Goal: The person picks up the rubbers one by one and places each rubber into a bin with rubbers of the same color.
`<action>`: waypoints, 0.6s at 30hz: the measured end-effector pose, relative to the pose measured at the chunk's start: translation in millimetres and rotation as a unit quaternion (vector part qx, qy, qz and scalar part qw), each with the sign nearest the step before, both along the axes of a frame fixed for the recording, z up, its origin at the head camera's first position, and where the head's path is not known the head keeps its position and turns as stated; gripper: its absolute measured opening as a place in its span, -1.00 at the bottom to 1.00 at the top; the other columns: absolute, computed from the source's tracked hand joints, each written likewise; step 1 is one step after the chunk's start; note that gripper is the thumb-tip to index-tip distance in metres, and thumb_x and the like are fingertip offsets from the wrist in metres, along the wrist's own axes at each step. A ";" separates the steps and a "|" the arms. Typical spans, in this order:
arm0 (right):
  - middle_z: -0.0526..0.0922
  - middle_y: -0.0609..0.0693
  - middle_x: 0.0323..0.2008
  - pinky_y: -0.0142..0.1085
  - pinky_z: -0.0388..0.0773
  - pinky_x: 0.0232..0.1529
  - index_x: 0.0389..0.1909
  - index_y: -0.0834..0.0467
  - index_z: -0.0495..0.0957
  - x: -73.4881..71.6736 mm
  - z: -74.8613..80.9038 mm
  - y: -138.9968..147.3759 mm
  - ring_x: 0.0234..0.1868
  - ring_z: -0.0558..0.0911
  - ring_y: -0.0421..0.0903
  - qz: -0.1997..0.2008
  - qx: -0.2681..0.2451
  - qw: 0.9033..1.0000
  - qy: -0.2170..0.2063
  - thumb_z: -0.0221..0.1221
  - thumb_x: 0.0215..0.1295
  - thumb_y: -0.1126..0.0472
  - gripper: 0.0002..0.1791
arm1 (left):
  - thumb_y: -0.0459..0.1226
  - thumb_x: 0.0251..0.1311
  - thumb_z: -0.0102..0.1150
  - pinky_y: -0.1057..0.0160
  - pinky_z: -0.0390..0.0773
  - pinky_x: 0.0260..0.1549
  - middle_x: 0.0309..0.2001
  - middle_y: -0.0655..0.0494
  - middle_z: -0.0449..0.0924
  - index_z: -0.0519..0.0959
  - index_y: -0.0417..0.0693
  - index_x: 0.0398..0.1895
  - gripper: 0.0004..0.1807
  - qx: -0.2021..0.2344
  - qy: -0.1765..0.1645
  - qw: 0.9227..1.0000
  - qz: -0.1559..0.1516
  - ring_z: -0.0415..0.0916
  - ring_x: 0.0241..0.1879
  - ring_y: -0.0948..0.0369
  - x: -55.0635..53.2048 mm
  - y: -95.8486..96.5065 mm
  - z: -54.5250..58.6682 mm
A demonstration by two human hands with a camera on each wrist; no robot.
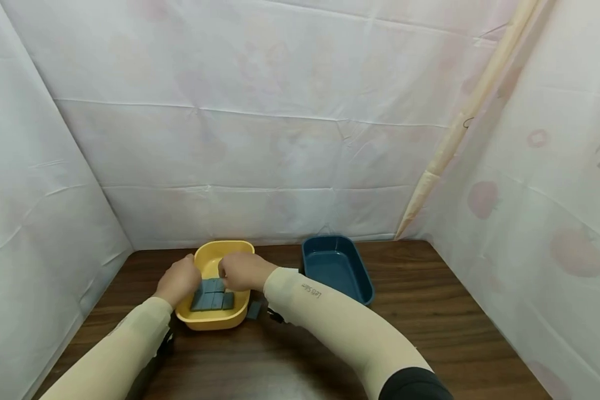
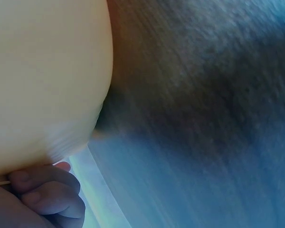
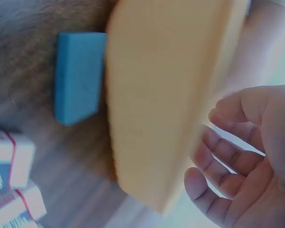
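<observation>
A yellow plastic bin stands on the table with flat blue-grey rectangular blocks laid in rows inside it. My left hand is at the bin's left side; in the left wrist view its fingers are curled at the rim and grip it. Over the bin's right side is my right hand. The right wrist view shows its fingers loosely bent beside the bin wall, with nothing visible between them. Another blue-grey block lies on the table just outside the bin's right wall.
To the right stands a dark blue bin, with no contents showing. Small white packages with red bands lie near the loose block in the right wrist view; my right arm hides them from the head view. White printed sheeting surrounds the wooden table.
</observation>
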State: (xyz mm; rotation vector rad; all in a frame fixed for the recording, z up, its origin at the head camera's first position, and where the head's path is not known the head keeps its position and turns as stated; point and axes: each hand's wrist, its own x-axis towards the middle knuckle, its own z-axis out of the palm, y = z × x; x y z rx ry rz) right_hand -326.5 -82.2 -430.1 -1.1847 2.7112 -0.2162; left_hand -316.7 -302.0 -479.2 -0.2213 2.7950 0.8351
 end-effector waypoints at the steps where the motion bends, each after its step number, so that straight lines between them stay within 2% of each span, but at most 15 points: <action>1: 0.69 -0.23 -0.34 -0.40 0.49 -0.33 -0.17 -0.05 0.79 0.5 4.5 2.5 -0.43 0.51 -0.28 0.002 -0.002 1.000 0.000 0.26 0.70 0.13 -0.82 | -0.37 0.63 -0.40 0.14 0.48 -0.51 -0.24 -0.25 0.54 -0.12 -0.51 0.81 -0.25 -0.001 -0.001 1.000 0.001 0.31 -0.52 0.07 0.0 -0.8 -0.2; 3: 0.56 -0.23 -0.41 -0.39 0.39 -0.36 -0.26 -0.04 0.71 1.5 13.0 8.8 -0.47 0.40 -0.29 0.001 -0.007 1.000 0.002 0.26 0.69 0.14 -0.80 | -0.37 0.64 -0.38 0.10 0.56 -0.44 -0.02 -0.46 0.61 -0.10 -0.52 0.80 -0.25 -0.007 -0.001 1.000 0.001 0.44 -0.42 0.03 -0.1 -1.3 -0.5; 5: 0.42 -0.18 -0.49 -0.35 0.33 -0.38 -0.35 -0.04 0.63 3.3 20.8 16.9 -0.51 0.30 -0.24 -0.002 -0.008 1.000 -0.003 0.24 0.69 0.15 -0.73 | -0.36 0.66 -0.35 0.01 0.68 -0.30 0.28 -0.61 0.55 -0.07 -0.52 0.80 -0.26 -0.016 0.000 1.000 -0.002 0.61 -0.23 -0.09 -0.2 -0.9 -0.7; 8: 0.48 -0.23 -0.52 -0.35 0.51 -0.23 -0.38 -0.08 0.68 6.9 29.5 30.3 -0.50 0.37 -0.26 -0.015 -0.013 1.000 -0.005 0.26 0.66 0.15 -0.72 | -0.35 0.68 -0.34 -0.15 0.77 -0.03 0.58 -0.64 0.32 -0.03 -0.54 0.78 -0.28 -0.032 0.006 0.999 -0.010 0.68 0.14 -0.25 0.4 -0.4 -0.2; 10: 0.51 -0.25 -0.55 -0.34 0.56 -0.20 -0.40 -0.10 0.71 8.3 31.7 39.9 -0.52 0.40 -0.26 -0.023 -0.017 0.999 -0.015 0.29 0.64 0.14 -0.71 | -0.35 0.69 -0.36 -0.22 0.77 0.04 0.61 -0.64 0.28 -0.03 -0.54 0.78 -0.29 -0.034 0.008 0.999 -0.013 0.65 0.27 -0.32 1.0 -0.2 0.8; 12: 0.44 -0.24 -0.62 -0.34 0.52 -0.30 -0.49 -0.09 0.66 8.2 30.8 48.5 -0.57 0.34 -0.24 -0.030 -0.020 0.999 -0.033 0.31 0.61 0.16 -0.65 | -0.35 0.69 -0.39 -0.22 0.77 0.04 0.62 -0.64 0.27 -0.04 -0.54 0.78 -0.29 -0.033 0.010 0.999 -0.012 0.65 0.29 -0.33 1.5 0.0 2.0; 13: 0.36 -0.23 -0.67 -0.35 0.46 -0.38 -0.56 -0.08 0.60 7.7 29.1 52.4 -0.61 0.28 -0.24 -0.034 -0.018 0.998 -0.042 0.32 0.61 0.16 -0.59 | -0.35 0.69 -0.40 -0.20 0.78 0.01 0.61 -0.65 0.27 -0.05 -0.54 0.78 -0.29 -0.032 0.010 0.999 -0.011 0.66 0.28 -0.32 2.0 0.0 2.5; 14: 0.30 -0.23 -0.70 -0.33 0.32 -0.50 -0.61 -0.08 0.53 7.3 26.7 56.0 -0.64 0.22 -0.24 -0.037 -0.020 0.998 -0.053 0.34 0.58 0.18 -0.54 | -0.35 0.70 -0.41 -0.19 0.78 0.00 0.61 -0.65 0.27 -0.05 -0.55 0.78 -0.30 -0.032 0.009 0.999 -0.011 0.66 0.27 -0.31 2.2 -0.2 2.7; 16: 0.14 -0.19 -0.73 -0.32 0.16 -0.55 -0.70 -0.05 0.38 6.9 21.4 61.6 -0.66 0.08 -0.21 -0.048 -0.015 0.996 -0.076 0.37 0.54 0.22 -0.43 | -0.35 0.71 -0.42 -0.18 0.78 -0.01 0.61 -0.65 0.27 -0.06 -0.55 0.78 -0.30 -0.030 0.007 0.999 -0.009 0.66 0.27 -0.30 2.6 -0.9 3.0; 18: 0.09 -0.19 -0.75 -0.33 0.09 -0.58 -0.75 -0.05 0.29 7.1 15.9 65.7 -0.68 0.03 -0.21 -0.059 -0.014 0.994 -0.094 0.42 0.49 0.25 -0.36 | -0.34 0.72 -0.42 -0.20 0.78 0.00 0.61 -0.65 0.28 -0.05 -0.56 0.78 -0.30 -0.032 0.004 0.999 -0.008 0.66 0.27 -0.31 2.7 -1.4 3.1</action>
